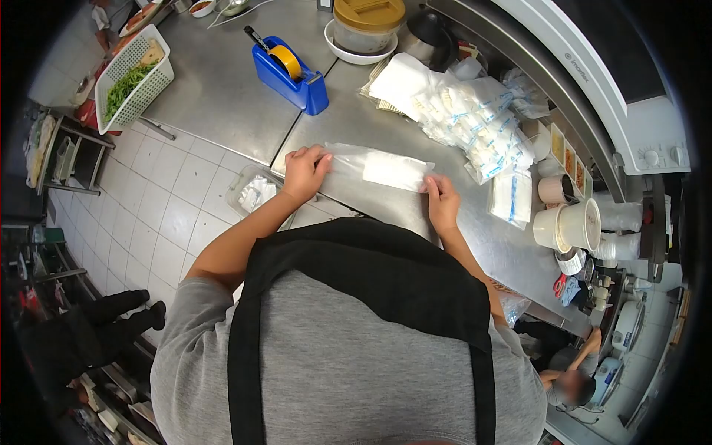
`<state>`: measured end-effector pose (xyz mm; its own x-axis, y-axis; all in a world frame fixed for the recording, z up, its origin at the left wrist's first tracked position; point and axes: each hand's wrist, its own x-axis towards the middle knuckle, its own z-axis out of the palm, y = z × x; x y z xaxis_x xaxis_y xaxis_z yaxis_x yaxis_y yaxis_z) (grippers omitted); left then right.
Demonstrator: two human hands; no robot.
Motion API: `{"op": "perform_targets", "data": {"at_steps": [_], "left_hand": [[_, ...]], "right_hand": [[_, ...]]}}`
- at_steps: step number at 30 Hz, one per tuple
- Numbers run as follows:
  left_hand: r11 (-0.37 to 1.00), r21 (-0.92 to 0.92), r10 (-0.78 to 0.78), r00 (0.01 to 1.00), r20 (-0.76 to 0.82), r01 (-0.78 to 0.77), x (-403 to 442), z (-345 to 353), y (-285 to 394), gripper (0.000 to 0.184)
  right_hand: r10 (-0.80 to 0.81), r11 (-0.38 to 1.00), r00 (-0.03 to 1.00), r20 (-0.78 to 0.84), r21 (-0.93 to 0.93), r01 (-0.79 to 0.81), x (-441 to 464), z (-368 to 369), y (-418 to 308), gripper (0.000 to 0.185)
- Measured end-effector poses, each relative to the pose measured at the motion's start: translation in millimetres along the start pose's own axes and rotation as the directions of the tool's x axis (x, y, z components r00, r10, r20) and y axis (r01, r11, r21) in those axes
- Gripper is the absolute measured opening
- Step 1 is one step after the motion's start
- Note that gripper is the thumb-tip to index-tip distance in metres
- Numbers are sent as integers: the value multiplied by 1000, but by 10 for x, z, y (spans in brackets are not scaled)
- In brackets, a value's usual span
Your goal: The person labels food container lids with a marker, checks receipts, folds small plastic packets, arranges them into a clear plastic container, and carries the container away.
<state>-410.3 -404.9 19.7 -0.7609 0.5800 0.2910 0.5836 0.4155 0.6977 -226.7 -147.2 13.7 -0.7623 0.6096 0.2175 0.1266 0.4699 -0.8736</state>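
Stretched between both hands, close above the steel counter's front edge, is a clear plastic sleeve with a folded white napkin at its right part. My left hand pinches the sleeve's left end, its fingers curled over the film. At the opposite end, my right hand grips the lower right corner between thumb and fingers. Beyond the right hand lies a heap of white packets with blue print. A blue tape dispenser with a yellow roll stands farther back, with a black marker in it.
The steel counter has a seam across it. A white basket of greens stands at the far left. Tubs and red scissors are at the right. A bin sits below the edge. Other people are at left and right.
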Motion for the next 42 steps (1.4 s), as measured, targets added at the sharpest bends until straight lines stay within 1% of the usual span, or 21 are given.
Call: {"op": "perform_targets", "data": {"at_steps": [3,6,9,11,12,13,14,15,18,21,22,24,27,28,31,34,36,37,39,42], "left_hand": [[993,93,-73,995,-67,79,69,104,46,14],[968,240,-60,996,-69,75,112,130,89,13],[955,270,-134,990,34,120,167,80,158,12],[930,366,5,993,-114,37,214,47,219,15],[909,417,80,980,-182,3,244,27,260,18],[900,399,247,961,-127,-178,303,-6,350,20],[859,370,408,910,-75,-355,374,-31,452,22],[788,332,559,829,-30,-519,427,-35,506,25],[751,205,592,778,211,-627,513,214,314,26],[842,160,427,817,387,-516,472,259,117,24],[855,169,411,839,355,-490,432,235,122,23],[883,182,372,881,293,-433,263,192,148,22],[895,258,322,928,190,-364,56,241,285,23],[890,270,325,927,190,-367,19,264,315,23],[957,68,271,950,156,-284,6,280,414,21],[976,-191,149,959,242,-104,102,170,691,24],[974,-104,222,950,221,-204,138,261,767,25],[966,-61,258,942,213,-251,153,301,792,26],[974,-62,224,943,245,-216,180,412,768,23],[981,-92,188,946,264,-170,193,528,688,20]], "right_hand": [[36,999,993,-115,-13,-37,42,120,8,14],[69,987,979,-193,-132,-96,105,185,15,15],[47,969,969,-241,-225,-103,123,217,-4,16],[39,963,969,-244,-251,-102,119,221,-19,17],[34,959,969,-245,-264,-101,120,218,-24,17],[25,958,970,-244,-270,-92,124,214,-23,17],[15,957,970,-242,-276,-84,125,211,-20,17],[7,956,971,-240,-283,-77,123,208,-20,16],[-12,938,976,-218,-341,-64,143,193,-34,20],[154,979,980,-127,-113,-169,293,91,34,30],[63,996,983,-171,-55,-73,359,49,49,33],[-106,991,957,-269,47,123,463,-20,46,38],[-162,979,936,-314,-167,114,362,-85,-223,34],[-146,983,944,-295,-147,107,309,-42,-235,33],[-101,992,961,-258,-102,76,199,88,-236,28],[-77,995,969,-237,-76,60,283,171,-210,25],[-68,997,974,-217,-62,55,324,205,-228,24],[-84,996,972,-220,-39,77,325,223,-242,23],[-119,992,966,-229,5,124,316,251,-277,22],[-146,989,957,-249,-28,144,193,236,-340,21]]}}
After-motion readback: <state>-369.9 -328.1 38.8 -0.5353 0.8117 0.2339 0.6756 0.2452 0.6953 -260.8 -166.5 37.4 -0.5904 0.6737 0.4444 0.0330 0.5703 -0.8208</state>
